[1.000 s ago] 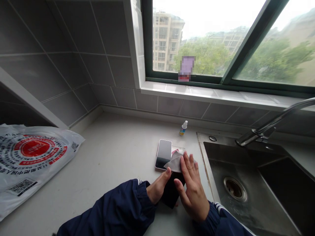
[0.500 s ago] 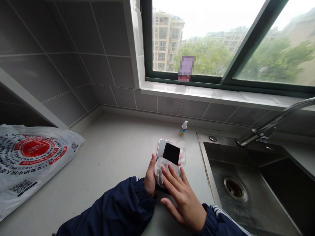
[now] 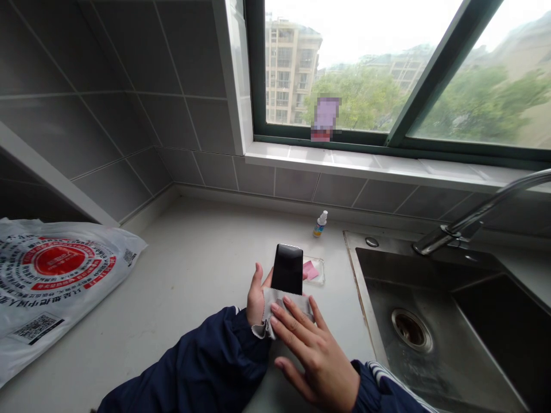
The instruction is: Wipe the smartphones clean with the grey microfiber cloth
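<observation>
The left hand [image 3: 255,304], cupped beneath, holds the smartphone [image 3: 287,269], its long axis toward twelve o'clock; the right hand [image 3: 314,350], fingers slightly spread, presses flat on the grey cloth [image 3: 271,296] covering the phone's six-o'clock end.

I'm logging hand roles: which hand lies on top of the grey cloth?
The right hand, palm down on the grey cloth; the left hand instead holds the dark phone.

Left hand [image 3: 256,303] is cupped, right hand [image 3: 313,347] lies flat.
</observation>
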`<state>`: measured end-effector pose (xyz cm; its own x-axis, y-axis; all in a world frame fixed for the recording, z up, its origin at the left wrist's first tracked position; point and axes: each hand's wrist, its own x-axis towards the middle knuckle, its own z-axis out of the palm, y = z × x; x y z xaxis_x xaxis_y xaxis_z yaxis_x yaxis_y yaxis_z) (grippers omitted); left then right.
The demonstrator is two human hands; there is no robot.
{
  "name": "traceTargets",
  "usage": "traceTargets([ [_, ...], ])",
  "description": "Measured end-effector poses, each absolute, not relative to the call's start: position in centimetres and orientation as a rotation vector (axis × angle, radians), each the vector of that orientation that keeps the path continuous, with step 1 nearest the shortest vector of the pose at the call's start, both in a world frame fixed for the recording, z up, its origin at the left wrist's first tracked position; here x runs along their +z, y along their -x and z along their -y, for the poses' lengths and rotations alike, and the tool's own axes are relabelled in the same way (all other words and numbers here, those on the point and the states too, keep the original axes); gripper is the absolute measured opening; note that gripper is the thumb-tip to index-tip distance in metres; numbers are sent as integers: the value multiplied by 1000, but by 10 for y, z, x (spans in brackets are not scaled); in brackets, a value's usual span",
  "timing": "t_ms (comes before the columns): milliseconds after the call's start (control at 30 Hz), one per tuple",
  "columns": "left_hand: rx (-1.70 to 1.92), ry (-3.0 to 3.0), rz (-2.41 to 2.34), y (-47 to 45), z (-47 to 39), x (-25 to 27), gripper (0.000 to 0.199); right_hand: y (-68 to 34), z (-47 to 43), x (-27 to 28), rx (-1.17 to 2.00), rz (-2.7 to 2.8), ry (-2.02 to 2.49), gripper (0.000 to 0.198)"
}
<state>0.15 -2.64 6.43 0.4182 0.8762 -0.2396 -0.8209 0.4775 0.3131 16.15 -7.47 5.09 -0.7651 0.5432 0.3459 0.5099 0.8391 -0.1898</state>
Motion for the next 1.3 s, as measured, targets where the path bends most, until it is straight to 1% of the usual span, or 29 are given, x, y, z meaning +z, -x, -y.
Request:
traceTargets([
  [233, 1134, -124, -358, -8, 26, 70, 73, -165, 71, 43, -7, 2498, 1002, 59],
  [400, 1099, -131, -325, -3, 24, 69, 73, -167, 72, 45, 6, 2499, 913, 58],
  [600, 1093, -166, -303, -4, 26, 64, 70, -166, 75, 47, 1, 2483, 946, 55],
  [700, 1104, -205, -294, -7, 29, 63, 71, -164, 77, 46, 9, 2561, 898, 57],
  [867, 1111, -310, -303, -12, 31, 57, 69, -164, 74, 40, 12, 2476, 1071, 65],
  [967, 1028, -422, -229, -15, 33, 48, 70, -166, 68, 36, 42, 2458, 1137, 70],
  [1067, 950, -524, -186, -19, 36, 43, 66, -169, 62, 33, 45, 2321, 1271, 71],
  [1167, 969, -563, -190, -22, 39, 45, 61, -170, 60, 30, 68, 2234, 1305, 71],
  [1300, 968, -521, -174, -20, 39, 46, 68, -169, 63, 30, 125, 2264, 1256, 72],
])
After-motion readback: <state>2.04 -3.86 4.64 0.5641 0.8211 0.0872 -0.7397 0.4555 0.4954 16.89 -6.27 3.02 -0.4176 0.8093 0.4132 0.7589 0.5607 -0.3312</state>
